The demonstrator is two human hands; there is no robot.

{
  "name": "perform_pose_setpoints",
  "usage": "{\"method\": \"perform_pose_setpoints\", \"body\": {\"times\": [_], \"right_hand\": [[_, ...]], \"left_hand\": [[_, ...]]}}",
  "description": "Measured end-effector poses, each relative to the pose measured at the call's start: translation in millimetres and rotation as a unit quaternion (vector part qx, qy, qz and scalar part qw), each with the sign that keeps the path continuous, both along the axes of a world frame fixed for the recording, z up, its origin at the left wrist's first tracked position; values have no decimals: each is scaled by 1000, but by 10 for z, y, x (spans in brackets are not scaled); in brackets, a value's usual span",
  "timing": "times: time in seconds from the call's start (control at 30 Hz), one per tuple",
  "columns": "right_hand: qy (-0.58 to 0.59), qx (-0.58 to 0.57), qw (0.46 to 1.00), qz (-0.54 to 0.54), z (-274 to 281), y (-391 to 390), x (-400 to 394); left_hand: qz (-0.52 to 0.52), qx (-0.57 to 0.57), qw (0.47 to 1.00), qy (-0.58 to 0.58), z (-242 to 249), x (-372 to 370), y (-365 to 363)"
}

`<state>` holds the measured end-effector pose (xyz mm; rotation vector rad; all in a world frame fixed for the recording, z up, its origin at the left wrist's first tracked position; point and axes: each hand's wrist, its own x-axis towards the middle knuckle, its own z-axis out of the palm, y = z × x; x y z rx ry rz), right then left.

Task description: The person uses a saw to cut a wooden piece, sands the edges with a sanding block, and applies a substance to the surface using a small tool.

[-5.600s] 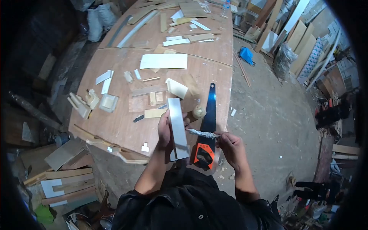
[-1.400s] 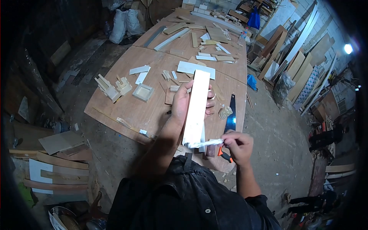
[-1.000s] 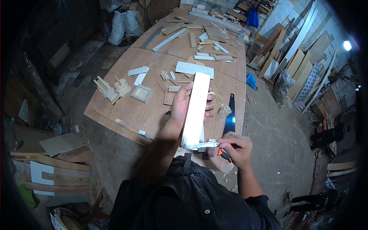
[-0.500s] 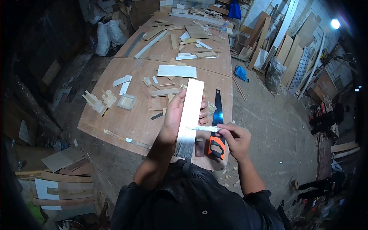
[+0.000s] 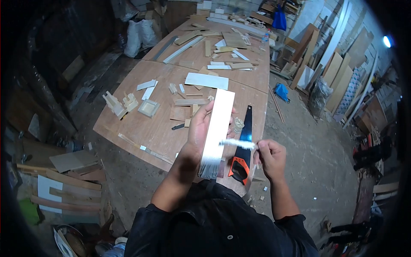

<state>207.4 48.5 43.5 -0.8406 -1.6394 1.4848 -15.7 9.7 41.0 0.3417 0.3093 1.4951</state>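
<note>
My left hand (image 5: 198, 129) is wrapped round a long, pale, flat wooden board (image 5: 219, 124), held up over the near end of the table. Dark grey streaks mark the end of the board closest to my body; the rest looks bright white under the light. Between the thumb and fingers of my right hand (image 5: 272, 157) is a thin whitish stick (image 5: 240, 144) with a rough surface. Its far tip lies over the board's face; contact is hard to tell. A handsaw (image 5: 240, 168) with an orange and black handle lies beneath, near the table's right edge.
The wooden table (image 5: 128, 130) carries a white board (image 5: 207, 80), a small square frame (image 5: 148, 108), a pale wooden assembly (image 5: 120, 105), a small clear container (image 5: 238, 125) and many offcuts. Planks (image 5: 306, 55) lean at the right wall. Scraps lie on the floor at lower left.
My right hand has drawn slightly right, and the stick's tip sits nearer the board's right edge. The whole view has shifted a little. My left hand still grips the board.
</note>
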Motion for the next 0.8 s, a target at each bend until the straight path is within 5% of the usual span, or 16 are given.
{"method": "perform_pose_setpoints", "body": {"times": [0.13, 0.4, 0.47, 0.63, 0.73, 0.8], "right_hand": [[-58, 35, 986, 151, -44, -24, -4], [35, 31, 996, 79, -14, 63, -147], [2, 17, 971, 240, 18, 17, -110], [42, 16, 992, 116, -169, 191, -244], [89, -21, 991, 100, -134, 204, -216], [94, -31, 986, 135, -109, 150, -143]], "left_hand": [[40, -7, 999, 13, -47, 48, -49], [49, 9, 998, 41, -104, -36, -79], [72, -15, 996, 47, -87, -31, -99], [43, -17, 998, 48, -117, 2, -84], [134, -76, 987, 54, -104, 38, -45], [29, -21, 999, 9, -192, -57, -58]]}}
